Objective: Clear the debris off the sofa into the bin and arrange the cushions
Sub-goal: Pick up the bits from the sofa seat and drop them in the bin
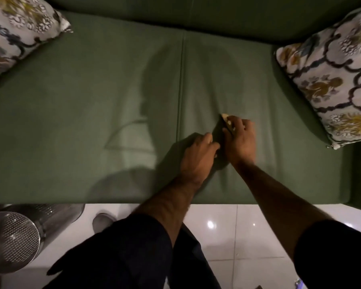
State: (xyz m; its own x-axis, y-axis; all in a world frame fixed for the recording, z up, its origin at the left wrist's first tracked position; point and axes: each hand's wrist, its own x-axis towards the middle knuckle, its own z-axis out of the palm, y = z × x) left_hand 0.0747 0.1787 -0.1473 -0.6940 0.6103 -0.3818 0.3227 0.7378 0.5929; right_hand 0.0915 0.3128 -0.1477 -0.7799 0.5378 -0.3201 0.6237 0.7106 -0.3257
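Grip: right hand (241, 138) pinches pale debris (225, 117); left hand (198, 151) curled, hold unclear.
Risk: crumbs may spill before reaching the bin (13, 236).

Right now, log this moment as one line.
right hand gathering pale debris | left hand beside it | mesh bin on floor

Home living room: green fabric sofa (92, 97), floral patterned cushions (329, 88) at both ends, glossy white tiled floor (238, 232), perforated metal bin (13, 238) beside the sofa.
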